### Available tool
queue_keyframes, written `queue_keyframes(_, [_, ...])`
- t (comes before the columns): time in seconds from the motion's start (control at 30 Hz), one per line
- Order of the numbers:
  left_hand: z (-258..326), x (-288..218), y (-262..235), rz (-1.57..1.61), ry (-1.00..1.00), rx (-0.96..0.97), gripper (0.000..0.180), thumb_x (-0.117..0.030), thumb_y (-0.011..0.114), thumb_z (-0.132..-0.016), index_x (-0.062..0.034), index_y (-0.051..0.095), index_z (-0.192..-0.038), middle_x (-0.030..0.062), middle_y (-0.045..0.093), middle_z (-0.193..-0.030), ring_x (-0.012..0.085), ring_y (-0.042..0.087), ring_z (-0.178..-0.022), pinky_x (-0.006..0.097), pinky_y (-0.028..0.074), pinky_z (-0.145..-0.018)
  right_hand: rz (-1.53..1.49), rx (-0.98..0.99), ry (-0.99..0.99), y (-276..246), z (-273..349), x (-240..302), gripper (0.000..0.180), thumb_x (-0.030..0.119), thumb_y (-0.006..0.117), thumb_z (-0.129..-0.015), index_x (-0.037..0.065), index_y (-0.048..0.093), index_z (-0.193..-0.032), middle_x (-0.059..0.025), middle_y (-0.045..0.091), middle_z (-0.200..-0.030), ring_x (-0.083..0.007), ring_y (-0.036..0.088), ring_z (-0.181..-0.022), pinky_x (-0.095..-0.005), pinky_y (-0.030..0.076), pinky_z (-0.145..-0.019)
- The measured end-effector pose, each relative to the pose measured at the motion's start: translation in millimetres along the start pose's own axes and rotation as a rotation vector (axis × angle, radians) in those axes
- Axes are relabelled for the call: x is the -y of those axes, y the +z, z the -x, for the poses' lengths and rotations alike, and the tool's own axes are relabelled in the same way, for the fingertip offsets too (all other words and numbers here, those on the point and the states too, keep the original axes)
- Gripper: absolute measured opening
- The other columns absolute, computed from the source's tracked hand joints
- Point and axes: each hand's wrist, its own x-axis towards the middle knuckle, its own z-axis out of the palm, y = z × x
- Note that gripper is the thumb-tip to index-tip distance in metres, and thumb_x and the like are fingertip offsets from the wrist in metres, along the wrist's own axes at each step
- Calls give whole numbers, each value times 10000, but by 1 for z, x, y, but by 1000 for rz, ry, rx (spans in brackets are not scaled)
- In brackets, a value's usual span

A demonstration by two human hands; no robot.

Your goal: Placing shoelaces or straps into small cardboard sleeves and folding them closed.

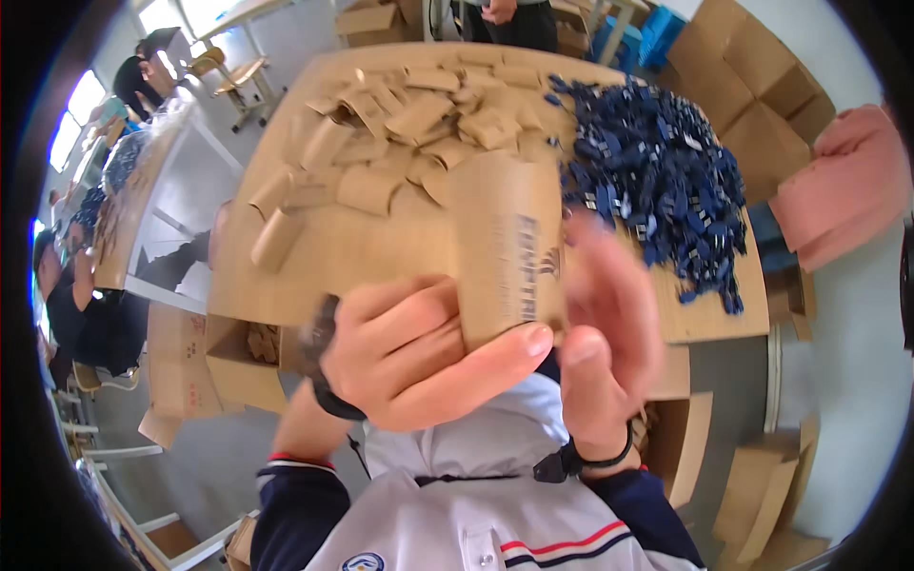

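A sleeve [490,238] is pinched between thumb and fingers of the left hand [409,352] at the table [381,246]; the right hand's [609,324] digits are parted, contact unclear. Loose sleeves [419,116] and blue pieces [657,162] are left heaped.

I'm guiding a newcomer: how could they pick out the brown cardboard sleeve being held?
Find the light wooden table. At its near edge, the person's left hand grips a brown, rounded cardboard sleeve by its lower end. Unlike the similar brown sleeves heaped beyond, this one is held up off the tabletop.
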Motion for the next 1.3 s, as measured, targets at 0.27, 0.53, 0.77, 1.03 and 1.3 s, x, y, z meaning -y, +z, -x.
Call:
queue_keyframes(0.27, [-14, 21, -4, 205, -82, 338, 142, -224, 667, -748, -104, 692, -820, 109, 618, -1011, 264, 550, -907, 384, 404, -821, -558, 164, 694, -7, -2, -1, 404, 78, 567, -856, 17, 479, -1246, -52, 525, -979, -108, 496, -798, -251, 437, -710])
queue_keyframes(0.53, [-2, 38, -5, 599, -350, 540, 393, -399, 648, -851, -43, 672, -687, 212, 586, -1198, 339, 443, -1129, 467, 292, -988, -208, 279, 629, -12, 3, -2, 245, 87, 651, -885, -16, 578, -1095, -44, 582, -854, -96, 563, -706, -258, 455, -607])
queue_keyframes(0.77, [14, 17, 10, 858, -826, 227, 154, -179, 685, -815, -41, 624, -843, 149, 507, -1157, 223, 426, -1151, 377, 293, -987, 402, 144, 208, -1, 0, -24, 284, 16, 672, -821, -21, 565, -1081, -168, 613, -888, -282, 637, -773, -333, 491, -665])
queue_keyframes(1.03, [20, -9, 18, 1569, -1436, 484, 666, -100, 753, -712, -54, 375, -1258, 178, 278, -1466, 211, 350, -1330, 346, 277, -1081, 523, 534, 77, -24, -2, -14, 277, 24, 740, -658, 82, 631, -906, -76, 595, -772, -322, 579, -683, -346, 485, -616])
queue_keyframes(1.3, [34, 0, 25, 111, -124, 318, 590, -184, 802, -688, -90, 418, -1126, 191, 580, -1212, 324, 561, -1088, 402, 435, -905, -110, 120, 411, -19, 9, -21, 341, 76, 513, -941, -9, 439, -1263, -78, 543, -1116, -131, 512, -1027, -277, 436, -866])
